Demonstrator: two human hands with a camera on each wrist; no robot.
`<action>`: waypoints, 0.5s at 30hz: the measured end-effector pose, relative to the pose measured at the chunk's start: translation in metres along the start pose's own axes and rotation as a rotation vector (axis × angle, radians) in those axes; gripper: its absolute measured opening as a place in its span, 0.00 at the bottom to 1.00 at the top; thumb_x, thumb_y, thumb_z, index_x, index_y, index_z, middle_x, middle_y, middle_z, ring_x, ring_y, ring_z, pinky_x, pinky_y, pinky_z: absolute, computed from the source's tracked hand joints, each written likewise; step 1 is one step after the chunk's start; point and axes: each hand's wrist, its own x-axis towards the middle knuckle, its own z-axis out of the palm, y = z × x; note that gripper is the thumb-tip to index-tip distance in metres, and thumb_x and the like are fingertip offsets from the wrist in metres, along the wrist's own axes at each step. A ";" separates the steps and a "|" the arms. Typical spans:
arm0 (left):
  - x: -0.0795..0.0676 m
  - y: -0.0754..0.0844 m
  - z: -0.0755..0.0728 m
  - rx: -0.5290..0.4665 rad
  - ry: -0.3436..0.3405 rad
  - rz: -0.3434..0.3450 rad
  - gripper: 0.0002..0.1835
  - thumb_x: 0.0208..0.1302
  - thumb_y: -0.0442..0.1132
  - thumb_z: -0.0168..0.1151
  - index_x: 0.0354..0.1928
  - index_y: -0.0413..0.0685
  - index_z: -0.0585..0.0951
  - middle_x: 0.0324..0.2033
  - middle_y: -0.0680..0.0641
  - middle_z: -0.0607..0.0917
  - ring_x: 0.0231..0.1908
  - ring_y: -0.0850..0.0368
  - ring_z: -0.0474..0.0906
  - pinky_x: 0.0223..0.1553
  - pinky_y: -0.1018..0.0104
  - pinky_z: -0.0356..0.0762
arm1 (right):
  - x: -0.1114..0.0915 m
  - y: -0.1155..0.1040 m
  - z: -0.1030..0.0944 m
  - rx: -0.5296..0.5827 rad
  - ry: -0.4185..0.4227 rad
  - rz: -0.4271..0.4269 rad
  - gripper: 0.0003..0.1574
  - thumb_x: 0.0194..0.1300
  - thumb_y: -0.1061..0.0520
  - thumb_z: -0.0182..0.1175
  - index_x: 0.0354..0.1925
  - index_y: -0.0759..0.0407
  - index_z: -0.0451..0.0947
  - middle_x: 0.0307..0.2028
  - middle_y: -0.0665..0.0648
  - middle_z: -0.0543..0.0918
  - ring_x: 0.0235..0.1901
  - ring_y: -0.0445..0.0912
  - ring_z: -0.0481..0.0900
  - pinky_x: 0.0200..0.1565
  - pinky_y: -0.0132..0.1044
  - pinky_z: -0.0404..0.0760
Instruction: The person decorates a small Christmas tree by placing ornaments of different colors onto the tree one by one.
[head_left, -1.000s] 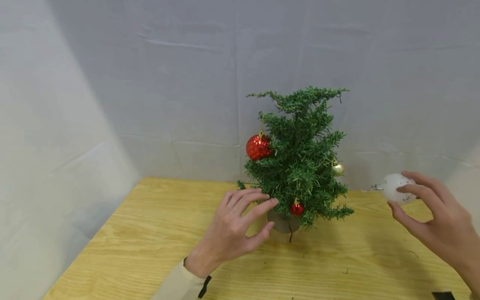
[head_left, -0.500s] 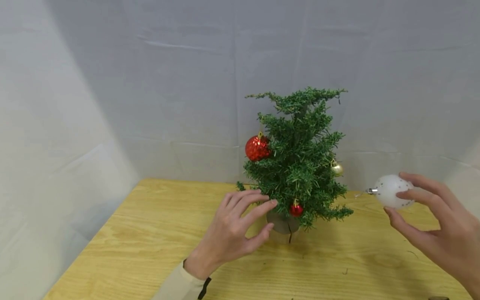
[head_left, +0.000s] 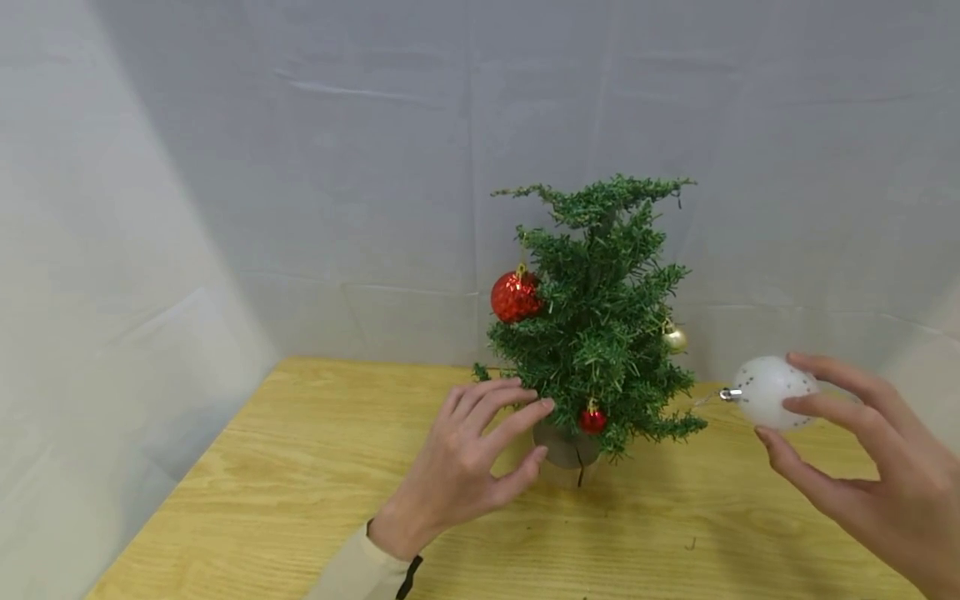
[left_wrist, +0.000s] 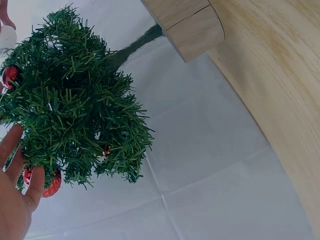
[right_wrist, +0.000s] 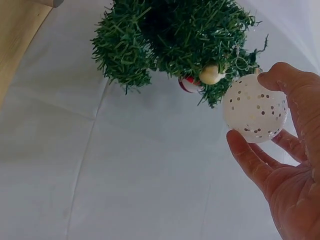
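Note:
A small artificial Christmas tree (head_left: 600, 308) stands on the wooden table. My right hand (head_left: 885, 450) pinches a white bauble (head_left: 772, 392) with dark specks between thumb and fingertips, to the right of the tree. The bauble's silver cap (head_left: 729, 394) and its loop point left toward the lower branches. In the right wrist view the white bauble (right_wrist: 256, 108) shows shiny dots all over. My left hand (head_left: 468, 454) is spread with relaxed fingers at the tree's lower left, fingertips right at the branches, holding nothing.
On the tree hang a large red bauble (head_left: 516, 296) at the left, a small red bauble (head_left: 592, 419) low in front and a small gold bauble (head_left: 674, 337) at the right. The tree's base (head_left: 566, 446) sits on the table (head_left: 300, 467). Pale cloth (head_left: 360, 167) hangs behind.
My right hand has carried the white bauble left and slightly down, closer to the tree, with its cap turning more into view. The left hand stays in place.

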 end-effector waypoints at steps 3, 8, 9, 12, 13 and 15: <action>0.000 0.000 0.000 0.007 0.002 -0.002 0.21 0.69 0.48 0.62 0.62 0.52 0.81 0.51 0.48 0.86 0.57 0.49 0.81 0.55 0.54 0.78 | 0.002 -0.004 0.001 0.001 0.011 -0.014 0.41 0.75 0.32 0.51 0.40 0.72 0.79 0.49 0.78 0.80 0.65 0.24 0.69 0.57 0.11 0.64; 0.000 0.000 0.000 0.020 -0.002 0.002 0.22 0.69 0.48 0.63 0.62 0.52 0.81 0.51 0.48 0.86 0.57 0.49 0.81 0.55 0.54 0.78 | 0.005 -0.011 0.002 0.016 0.022 -0.034 0.39 0.75 0.33 0.52 0.40 0.71 0.80 0.48 0.78 0.80 0.65 0.26 0.69 0.56 0.11 0.65; 0.000 0.000 0.000 0.022 -0.003 0.002 0.22 0.69 0.48 0.63 0.62 0.52 0.81 0.51 0.48 0.86 0.57 0.49 0.81 0.55 0.53 0.78 | 0.006 -0.013 0.002 0.023 0.023 -0.038 0.39 0.75 0.34 0.52 0.40 0.71 0.80 0.49 0.77 0.81 0.65 0.26 0.70 0.56 0.11 0.66; -0.001 0.000 0.000 0.026 -0.007 0.001 0.22 0.69 0.49 0.63 0.62 0.53 0.81 0.51 0.48 0.85 0.57 0.49 0.81 0.55 0.53 0.78 | 0.007 -0.017 0.004 0.058 0.033 -0.049 0.37 0.75 0.35 0.53 0.40 0.71 0.80 0.52 0.73 0.82 0.64 0.28 0.72 0.56 0.12 0.67; -0.001 0.000 0.000 0.027 -0.008 0.001 0.22 0.69 0.49 0.63 0.62 0.53 0.81 0.52 0.48 0.85 0.57 0.49 0.81 0.55 0.53 0.78 | 0.007 -0.019 0.004 0.070 0.037 -0.051 0.37 0.75 0.35 0.54 0.39 0.71 0.80 0.53 0.71 0.82 0.64 0.28 0.72 0.56 0.12 0.68; -0.001 0.000 0.000 0.028 -0.010 -0.002 0.22 0.69 0.49 0.62 0.63 0.53 0.81 0.52 0.48 0.85 0.57 0.49 0.81 0.55 0.53 0.78 | 0.008 -0.021 0.005 0.084 0.039 -0.057 0.36 0.75 0.36 0.54 0.39 0.71 0.81 0.55 0.70 0.82 0.64 0.28 0.73 0.56 0.12 0.69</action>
